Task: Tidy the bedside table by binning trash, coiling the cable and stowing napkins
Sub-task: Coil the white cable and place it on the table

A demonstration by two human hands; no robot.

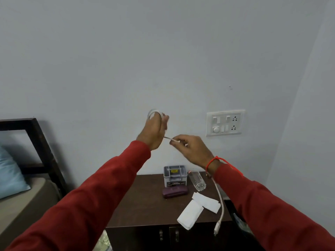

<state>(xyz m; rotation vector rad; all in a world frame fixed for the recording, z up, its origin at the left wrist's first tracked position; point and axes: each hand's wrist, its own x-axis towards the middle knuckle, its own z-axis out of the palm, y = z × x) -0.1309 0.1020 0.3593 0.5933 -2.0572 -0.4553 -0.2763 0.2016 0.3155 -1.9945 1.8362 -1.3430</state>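
My left hand is raised in front of the wall with loops of the white cable wound around its fingers. My right hand pinches a stretch of the same cable just right of the left hand. The cable's free end hangs down past my right wrist, and its plug dangles off the front edge of the dark bedside table. Two white napkins lie on the table's right side, one partly over the other.
A grey tin box, a purple case and an empty glass stand at the back of the table. A switch panel is on the wall. A bed with a blue pillow is at the left.
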